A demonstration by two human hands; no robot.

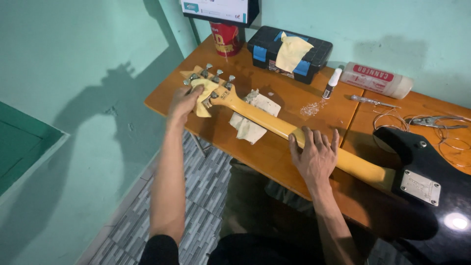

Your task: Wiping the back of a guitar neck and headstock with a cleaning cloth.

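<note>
Item: electric guitar, lying back-side up on an orange wooden table.
Long axis: runs diagonally, headstock toward the far left corner of the table, black body toward the near right, overhanging the table's front edge.
Neck: yellow-finished neck, its rear facing up; silver neck plate visible on the body.
Left hand: left hand curled over a yellow cloth, pressing it onto the back of the headstock just below the tuners.
Right hand: right hand laid palm down across the neck, fingers loosely spread, gripping nothing.
Under neck: crumpled white cloth.
Nearby: black toolbox with a yellow rag on top; small white bottle; pliers; coiled strings.
</note>
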